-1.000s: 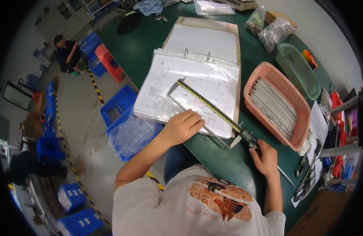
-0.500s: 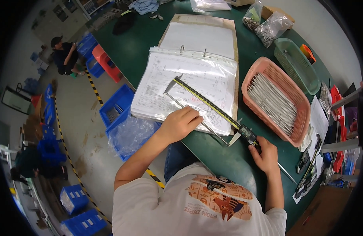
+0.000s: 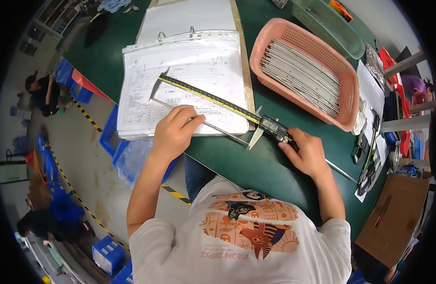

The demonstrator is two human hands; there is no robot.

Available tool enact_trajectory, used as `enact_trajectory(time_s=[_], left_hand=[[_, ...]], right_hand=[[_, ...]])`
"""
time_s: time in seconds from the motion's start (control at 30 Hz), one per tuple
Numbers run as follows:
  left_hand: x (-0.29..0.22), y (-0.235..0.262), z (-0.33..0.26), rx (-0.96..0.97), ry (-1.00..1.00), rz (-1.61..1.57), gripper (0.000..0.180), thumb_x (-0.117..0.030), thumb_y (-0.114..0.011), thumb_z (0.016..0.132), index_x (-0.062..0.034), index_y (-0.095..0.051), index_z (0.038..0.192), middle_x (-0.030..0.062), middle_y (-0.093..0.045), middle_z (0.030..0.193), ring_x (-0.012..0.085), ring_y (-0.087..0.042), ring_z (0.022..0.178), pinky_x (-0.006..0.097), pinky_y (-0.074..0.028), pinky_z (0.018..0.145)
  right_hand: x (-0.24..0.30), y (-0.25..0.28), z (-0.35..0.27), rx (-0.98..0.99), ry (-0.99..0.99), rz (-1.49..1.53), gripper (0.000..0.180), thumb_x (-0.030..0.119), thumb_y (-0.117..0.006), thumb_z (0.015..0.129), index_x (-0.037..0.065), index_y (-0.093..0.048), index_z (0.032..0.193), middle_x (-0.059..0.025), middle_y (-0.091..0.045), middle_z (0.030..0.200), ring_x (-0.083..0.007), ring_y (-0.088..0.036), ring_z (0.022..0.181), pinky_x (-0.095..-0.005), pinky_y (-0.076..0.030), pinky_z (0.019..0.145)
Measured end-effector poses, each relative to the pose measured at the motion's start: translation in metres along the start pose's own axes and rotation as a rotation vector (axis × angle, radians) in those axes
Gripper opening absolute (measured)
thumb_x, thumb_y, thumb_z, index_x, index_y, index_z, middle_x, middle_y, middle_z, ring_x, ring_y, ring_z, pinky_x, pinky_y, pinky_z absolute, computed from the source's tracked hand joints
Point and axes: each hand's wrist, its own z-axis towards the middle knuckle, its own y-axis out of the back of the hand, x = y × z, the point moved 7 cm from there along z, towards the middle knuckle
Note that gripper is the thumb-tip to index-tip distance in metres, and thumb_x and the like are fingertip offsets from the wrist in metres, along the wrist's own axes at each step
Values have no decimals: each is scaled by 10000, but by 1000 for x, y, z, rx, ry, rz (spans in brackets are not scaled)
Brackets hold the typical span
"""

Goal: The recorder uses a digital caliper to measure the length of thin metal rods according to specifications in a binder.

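Note:
My left hand (image 3: 176,130) pinches a thin metal rod (image 3: 222,134) around its middle, over the lower edge of an open ring binder (image 3: 137,111). A long digital caliper (image 3: 206,98) with a black and yellow beam lies slantwise above the rod. The rod's two ends are at the caliper's large jaws. Around the caliper's right end, beside its display, the fingers and thumb of my right hand (image 3: 307,151) are closed. Another thin rod (image 3: 342,171) lies on the table just past my right wrist, partly hidden by it.
A pink basket (image 3: 354,111) full of rods stands behind my right hand, with a green basket (image 3: 357,46) beyond it. More calipers (image 3: 369,156) lie on papers at the right. Blue bins (image 3: 107,142) stand left of the green table (image 3: 213,158). Two people are at the far left.
My view has swung, so the table and its things appear farther left and higher. Both hands keep hold of the rod and caliper, whose arrangement looks much the same.

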Motion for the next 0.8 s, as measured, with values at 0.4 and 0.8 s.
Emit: enact_trajectory(time_s=[0.4,0.8], left_hand=[[-4,1,3,13,-14,3,260,65,-590,604,-39,-653,833,51,-570,814,214,-589,805,294,-490,607],[-4,2,8,120,9,-22,276,33,-597,669,-28,-631,937,100,-579,921,285,-578,882,382,-478,780]], right_hand=[[-3,-1,0,-19,-24,-26,346,327,-674,753,29,-552,879,-146,-556,628,-333,-543,554,-397,-412,500],[-5,-6,1,-5,4,-40,366,365,-668,748,38,-543,854,-123,-572,642,-323,-567,575,-403,-432,494]])
